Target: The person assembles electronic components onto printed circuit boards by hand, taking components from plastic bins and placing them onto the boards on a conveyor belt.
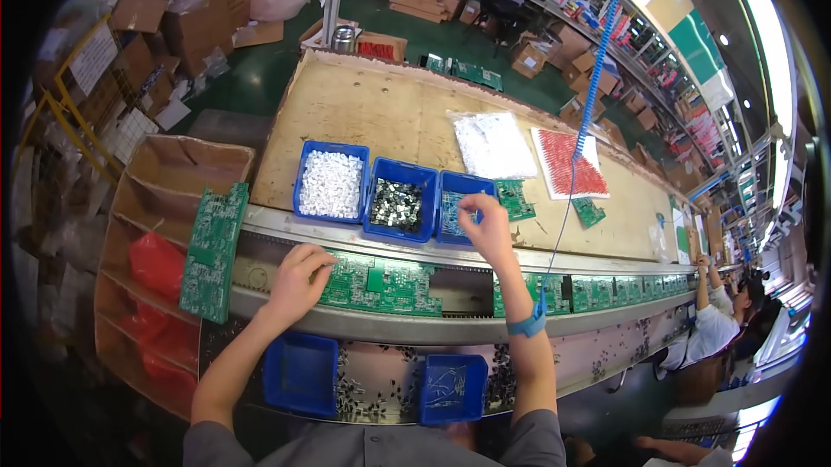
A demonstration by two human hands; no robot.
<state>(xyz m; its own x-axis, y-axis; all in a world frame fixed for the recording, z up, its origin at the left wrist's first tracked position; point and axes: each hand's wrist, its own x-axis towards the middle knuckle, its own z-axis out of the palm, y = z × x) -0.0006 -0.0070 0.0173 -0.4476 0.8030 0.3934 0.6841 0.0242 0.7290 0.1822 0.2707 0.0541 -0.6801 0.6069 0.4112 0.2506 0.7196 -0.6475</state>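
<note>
My right hand (pixel 486 226) is over the right-hand blue bin (pixel 468 182), which holds thin light-blue leaded parts (pixel 450 214). Its thumb and forefinger are bent together in a pinch; anything between them is too small to make out. My left hand (pixel 299 282) is at the left end of a green circuit board (pixel 381 283) lying in the conveyor track. Those fingers are curled and pressed together, and what they hold, if anything, is hidden. Beside the right-hand bin stand a blue bin of dark and silvery components (pixel 398 205) and one of white blocks (pixel 331 184).
More boards (pixel 593 292) line the track to the right. A stack of boards (pixel 212 251) leans at its left end, by a brown compartment rack (pixel 138 207). Two blue bins (pixel 300 372) (pixel 453 389) sit nearest me among loose parts. A coiled blue cord (pixel 597 69) hangs down. A co-worker (pixel 714 320) sits at right.
</note>
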